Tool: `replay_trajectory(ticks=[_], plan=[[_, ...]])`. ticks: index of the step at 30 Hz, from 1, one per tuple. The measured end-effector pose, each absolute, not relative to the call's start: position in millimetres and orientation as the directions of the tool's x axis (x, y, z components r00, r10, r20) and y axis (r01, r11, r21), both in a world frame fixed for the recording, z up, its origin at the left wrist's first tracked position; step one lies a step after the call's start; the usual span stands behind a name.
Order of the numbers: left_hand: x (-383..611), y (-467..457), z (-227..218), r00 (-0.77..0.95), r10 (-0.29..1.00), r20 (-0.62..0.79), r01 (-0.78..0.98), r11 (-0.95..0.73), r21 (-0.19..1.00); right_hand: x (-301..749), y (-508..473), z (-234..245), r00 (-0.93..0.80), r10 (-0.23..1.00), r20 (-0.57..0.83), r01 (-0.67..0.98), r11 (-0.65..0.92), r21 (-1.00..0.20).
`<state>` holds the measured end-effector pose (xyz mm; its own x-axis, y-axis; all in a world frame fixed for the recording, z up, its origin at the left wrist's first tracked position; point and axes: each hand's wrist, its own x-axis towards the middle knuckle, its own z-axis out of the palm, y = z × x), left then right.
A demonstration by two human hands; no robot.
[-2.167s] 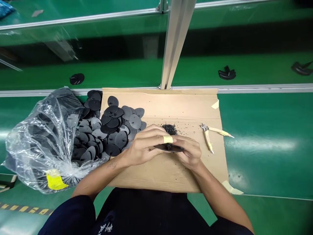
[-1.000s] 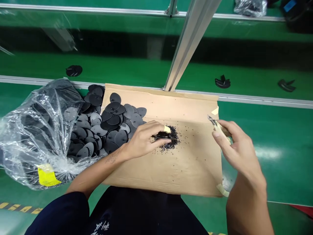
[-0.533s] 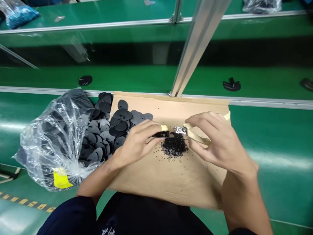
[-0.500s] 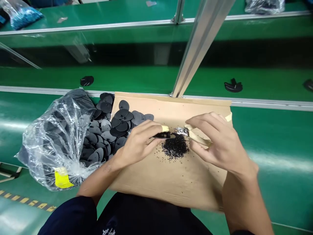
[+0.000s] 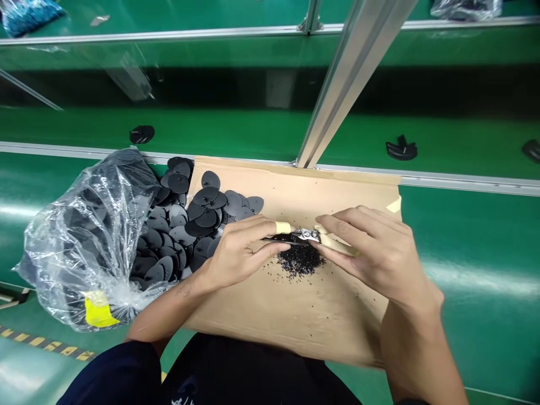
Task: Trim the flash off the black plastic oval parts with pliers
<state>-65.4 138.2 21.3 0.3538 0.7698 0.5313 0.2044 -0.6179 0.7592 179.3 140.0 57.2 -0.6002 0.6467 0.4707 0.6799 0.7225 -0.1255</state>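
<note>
My left hand (image 5: 242,250) pinches a thin black plastic disc (image 5: 276,241), held almost edge-on, with yellow tape round one finger. In my right hand (image 5: 373,247) is a pair of nippers (image 5: 310,234) with pale wrapped handles, squeezed closer together. Their metal jaws meet the right edge of the disc; the exact contact point is too small to make out. Directly below lies a heap of tiny black plastic bits (image 5: 300,261) on brown cardboard (image 5: 270,315). Left of my left hand, many similar black discs (image 5: 169,242) are piled up.
A clear plastic bag (image 5: 88,242) with dark discs inside and a yellow label lies at the left. Behind the cardboard runs a green conveyor (image 5: 236,138) carrying several black parts, one being a curved black piece (image 5: 401,148). A slanted metal post (image 5: 333,95) rises at its edge.
The nippers have moved left onto the disc, and their handles have closed in my right hand. The disc has tilted to nearly edge-on. The whole view has shifted slightly.
</note>
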Motion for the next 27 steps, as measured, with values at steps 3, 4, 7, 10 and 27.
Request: replay_trajectory(ticks=[3, 4, 7, 10, 27], plan=[[-63.8, 137.1, 17.3, 0.331, 0.778, 0.533, 0.196, -0.610, 0.768, 178.2, 137.1, 52.7, -0.592, 0.641, 0.489, 0.705, 0.706, -0.072], [-62.9, 136.5, 15.7, 0.330, 0.778, 0.534, 0.194, -0.610, 0.769, 178.3, 135.7, 50.9, -0.591, 0.640, 0.491, 0.712, 0.700, -0.056], [-59.5, 134.9, 10.9, 0.345, 0.773, 0.532, 0.187, -0.612, 0.768, 180.1, 130.7, 44.3, -0.598, 0.640, 0.483, 0.719, 0.694, -0.030], [-57.7, 135.4, 8.9, 0.404, 0.772, 0.491, 0.213, -0.601, 0.770, 184.4, 125.2, 34.0, -0.584, 0.673, 0.453, 0.720, 0.688, -0.094], [-57.7, 136.9, 4.3, 0.741, 0.615, 0.270, 0.368, -0.709, 0.602, 207.6, 110.6, 61.9, -0.524, 0.852, -0.009, 0.845, 0.518, -0.137]])
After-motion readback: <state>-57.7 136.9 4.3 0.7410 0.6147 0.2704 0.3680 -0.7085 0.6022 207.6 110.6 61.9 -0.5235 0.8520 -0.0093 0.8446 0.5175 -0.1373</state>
